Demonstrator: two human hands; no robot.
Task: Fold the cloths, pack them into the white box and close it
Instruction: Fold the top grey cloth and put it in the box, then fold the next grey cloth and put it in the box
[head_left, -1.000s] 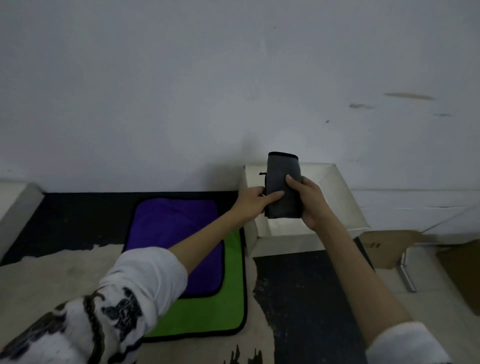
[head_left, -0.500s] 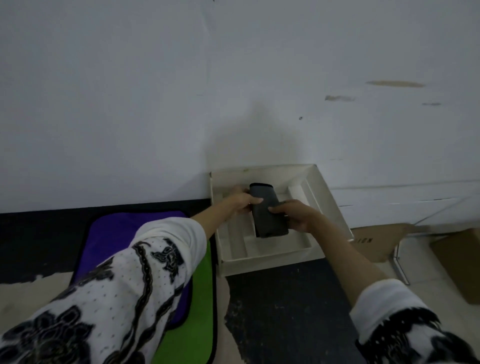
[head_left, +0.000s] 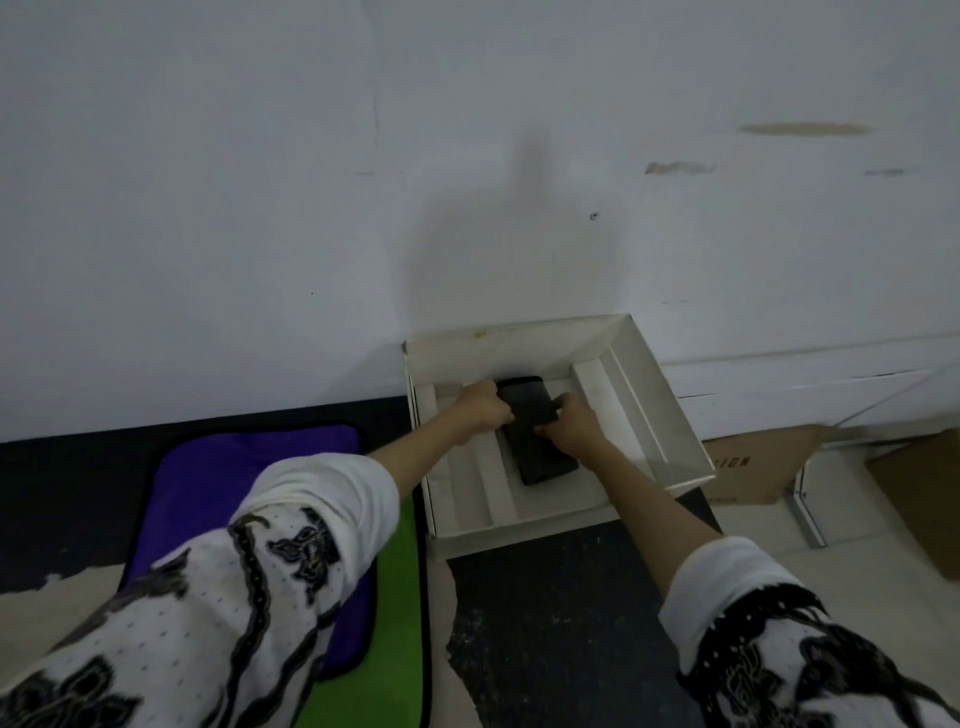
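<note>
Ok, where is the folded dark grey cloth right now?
In the head view the dark grey cloth lies in the white box's middle compartment, right of centre, gripped between the left hand and right hand.

the white box (head_left: 670, 415) is seen as matt card, the dark folded cloth (head_left: 540, 441) in it as soft, dull fabric; plush purple cloth (head_left: 249, 478) is laid at 8 o'clock.

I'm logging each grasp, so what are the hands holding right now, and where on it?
Both hands grip the folded dark cloth by its long sides, left hand and right hand, inside the white box.
</note>
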